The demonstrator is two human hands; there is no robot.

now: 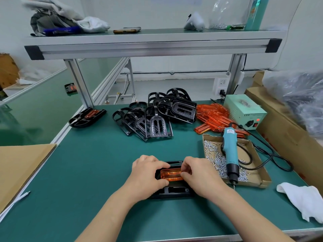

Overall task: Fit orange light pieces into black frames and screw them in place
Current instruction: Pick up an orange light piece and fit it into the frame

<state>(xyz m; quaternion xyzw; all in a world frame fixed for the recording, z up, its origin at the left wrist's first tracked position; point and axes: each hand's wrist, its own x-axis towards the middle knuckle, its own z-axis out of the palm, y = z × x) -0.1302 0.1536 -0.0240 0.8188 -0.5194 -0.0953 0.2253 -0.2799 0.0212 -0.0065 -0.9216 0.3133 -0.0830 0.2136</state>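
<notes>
Fitting step: left hand (148, 173) and right hand (197, 173) both pinch the orange light piece (172, 174) into the near black frame (172, 192). Next, I'd guess, screws (218, 161) and the screwdriver (229, 154) (right side).

Green table mat (97, 172), bench top.
- Right edge, near front: crumpled white cloth (302, 199).
- Left edge: flat cardboard sheet (21, 168) overhanging, white cable (19, 198) beside it.
- Back right corner: pale green box marked "LED" (244, 110), red switch lit.
- Beside right edge: open cardboard carton (279, 128).
- Upper shelf (153, 44): heaped clothing (57, 18) at left, phone (127, 30) near the middle, clear plastic bag (225, 14) at right.
</notes>
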